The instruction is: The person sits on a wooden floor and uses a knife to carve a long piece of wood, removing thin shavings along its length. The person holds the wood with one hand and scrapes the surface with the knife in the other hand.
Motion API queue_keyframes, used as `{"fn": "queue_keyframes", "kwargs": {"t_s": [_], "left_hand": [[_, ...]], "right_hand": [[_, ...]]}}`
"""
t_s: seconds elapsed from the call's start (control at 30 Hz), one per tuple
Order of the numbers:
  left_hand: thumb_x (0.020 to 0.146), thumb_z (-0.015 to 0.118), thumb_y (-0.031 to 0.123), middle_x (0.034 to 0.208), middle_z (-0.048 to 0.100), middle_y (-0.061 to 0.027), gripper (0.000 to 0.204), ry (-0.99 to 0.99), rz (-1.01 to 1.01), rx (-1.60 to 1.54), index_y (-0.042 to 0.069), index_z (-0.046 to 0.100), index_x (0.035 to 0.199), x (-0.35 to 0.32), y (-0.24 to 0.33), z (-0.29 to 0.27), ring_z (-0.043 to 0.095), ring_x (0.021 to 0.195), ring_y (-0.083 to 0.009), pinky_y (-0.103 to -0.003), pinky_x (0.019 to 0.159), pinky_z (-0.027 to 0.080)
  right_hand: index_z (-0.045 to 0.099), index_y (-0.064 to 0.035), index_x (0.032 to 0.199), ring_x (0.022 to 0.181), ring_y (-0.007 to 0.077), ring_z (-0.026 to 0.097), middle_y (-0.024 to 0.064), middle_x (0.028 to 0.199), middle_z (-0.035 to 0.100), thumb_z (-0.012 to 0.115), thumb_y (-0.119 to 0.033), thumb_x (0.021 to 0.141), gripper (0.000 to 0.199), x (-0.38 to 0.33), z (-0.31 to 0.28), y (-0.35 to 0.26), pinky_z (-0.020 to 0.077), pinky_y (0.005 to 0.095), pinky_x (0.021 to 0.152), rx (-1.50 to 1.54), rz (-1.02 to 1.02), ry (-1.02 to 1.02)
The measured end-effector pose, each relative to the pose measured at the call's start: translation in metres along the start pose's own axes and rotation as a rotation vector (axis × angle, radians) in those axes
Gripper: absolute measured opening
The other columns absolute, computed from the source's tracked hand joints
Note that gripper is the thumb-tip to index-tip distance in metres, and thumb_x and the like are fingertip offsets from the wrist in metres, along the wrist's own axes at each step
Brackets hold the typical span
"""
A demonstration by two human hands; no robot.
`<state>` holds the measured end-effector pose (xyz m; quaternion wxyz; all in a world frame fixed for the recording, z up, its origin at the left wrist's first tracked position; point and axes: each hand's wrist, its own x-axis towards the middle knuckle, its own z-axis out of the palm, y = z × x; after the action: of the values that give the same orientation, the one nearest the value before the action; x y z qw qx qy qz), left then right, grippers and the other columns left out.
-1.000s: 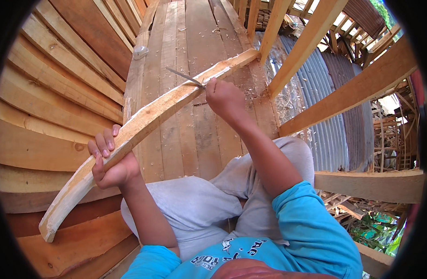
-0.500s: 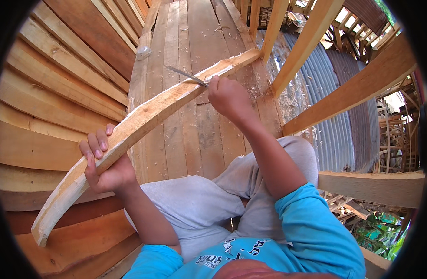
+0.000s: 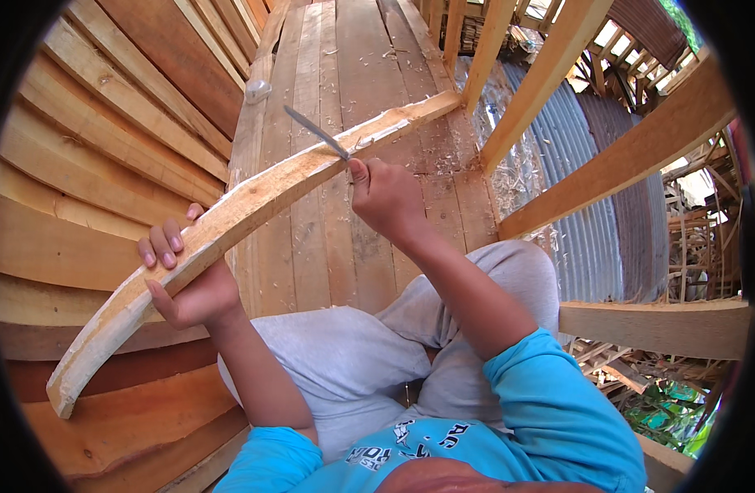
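- The curved wooden strip, pale and rough-sawn, was held up over the person's lap, above the plank floor.
- Its long axis ran on a diagonal, from the blunt near end low at the person's left up to the far end, which pointed away and to the right, close to an upright post; whether it touched the floor there could not be told.
- It looked stiff and fairly light, a bowed slat with splintery edges, likely to give a sure, non-slippery grip; a hold near the lower third seemed to balance it.
- The left hand was closed around that lower part from beneath, fingertips curled over the top face.
- The right hand was clenched on the handle of a knife, its thin blade lying across the strip's upper edge and pointing away to the left.
- Shavings lay scattered over the boards, and a small pale object sat farther off.
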<state>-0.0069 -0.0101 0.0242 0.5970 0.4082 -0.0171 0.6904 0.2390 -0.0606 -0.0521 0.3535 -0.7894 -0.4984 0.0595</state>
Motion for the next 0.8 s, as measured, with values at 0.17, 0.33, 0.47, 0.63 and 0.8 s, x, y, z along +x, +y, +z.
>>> {"fn": "queue_keyframes", "kwargs": {"t_s": [0.17,0.33,0.47,0.63,0.8], "left_hand": [[0.087,0.064,0.019,0.088,0.044,0.0005,0.020,0.141,-0.046,0.087,0.018,0.048,0.099,-0.012,-0.026,0.004,0.050,0.104,-0.0177,-0.048,0.116,0.034],[0.085,0.058,0.009,0.080,0.042,0.0033,0.017,0.095,-0.040,0.089,0.019,0.045,0.091,-0.011,-0.028,-0.017,0.047,0.088,-0.0137,-0.045,0.111,0.035],[0.084,0.057,0.009,0.078,0.040,0.0037,0.017,0.166,-0.048,0.129,0.019,0.044,0.089,-0.003,-0.015,0.003,0.046,0.085,-0.0129,-0.045,0.111,0.035],[0.084,0.058,0.009,0.080,0.039,0.0029,0.018,0.132,-0.046,0.103,0.019,0.043,0.090,0.001,-0.008,0.000,0.046,0.085,-0.0130,-0.044,0.110,0.035],[0.084,0.058,0.009,0.080,0.039,0.0023,0.019,0.125,-0.051,0.146,0.019,0.043,0.090,0.002,-0.012,-0.005,0.045,0.086,-0.0131,-0.044,0.110,0.036]], "right_hand": [[0.065,-0.0082,0.077,0.060,0.0430,0.063,0.0200,0.066,0.064,0.047,-0.041,0.102,0.045,0.018,0.001,0.022,0.0468,0.0533,0.054,-0.038,-0.017,0.103],[0.063,-0.0073,0.078,0.062,0.0427,0.063,0.0196,0.063,0.063,0.049,-0.039,0.102,0.042,0.001,0.002,0.008,0.0474,0.0533,0.055,-0.030,-0.191,-0.003],[0.062,-0.0072,0.082,0.062,0.0432,0.063,0.0193,0.064,0.063,0.050,-0.037,0.101,0.037,0.009,0.001,0.015,0.0451,0.0552,0.055,0.024,-0.017,0.038],[0.062,-0.0054,0.081,0.067,0.0430,0.064,0.0204,0.065,0.063,0.051,-0.034,0.101,0.037,-0.002,-0.003,-0.004,0.0468,0.0547,0.061,0.120,-0.154,-0.014],[0.061,-0.0035,0.083,0.066,0.0447,0.062,0.0235,0.066,0.060,0.052,-0.031,0.100,0.034,0.011,0.003,0.010,0.0448,0.0529,0.060,0.196,-0.100,-0.043]]}}
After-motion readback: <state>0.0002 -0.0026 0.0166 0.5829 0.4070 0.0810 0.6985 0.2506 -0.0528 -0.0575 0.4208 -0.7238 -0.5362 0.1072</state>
